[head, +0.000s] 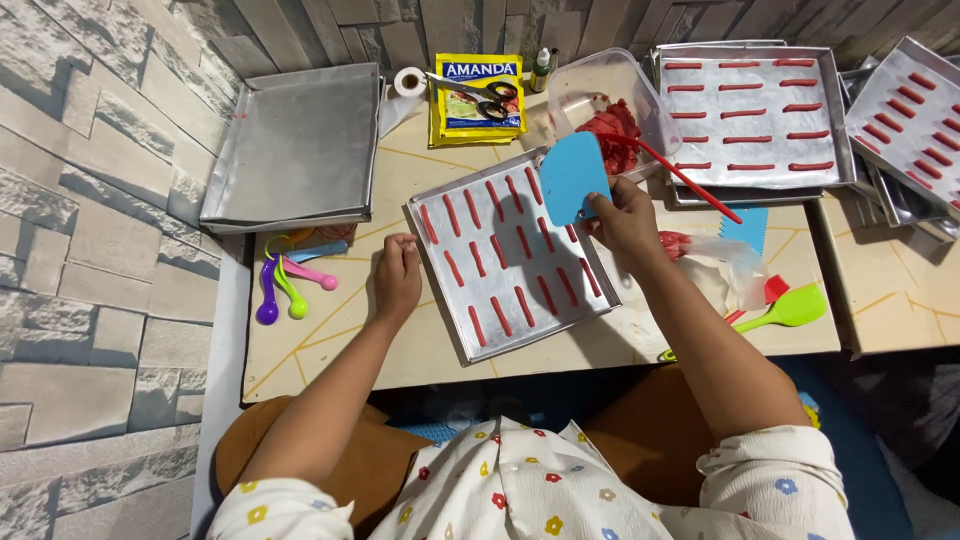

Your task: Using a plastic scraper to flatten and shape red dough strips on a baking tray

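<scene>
My right hand [622,222] holds a blue flat scraper [573,177] above the far right corner of a metal baking tray [440,262] lined with rows of red piped dough sticks [497,250]. My left hand [397,277] rests as a loose fist on the table beside the tray's left edge, holding nothing. Just beyond the scraper a clear plastic tub [600,95] lies tilted with red dough [610,125] and a red-handled spatula [685,178] in it.
An empty metal tray [295,150] sits far left. Filled trays [755,115] stack at far right. Coloured measuring spoons [285,285] lie left of my left hand. A yellow packet with scissors [478,95], a piping bag [715,262] and a green spatula [792,310] lie around.
</scene>
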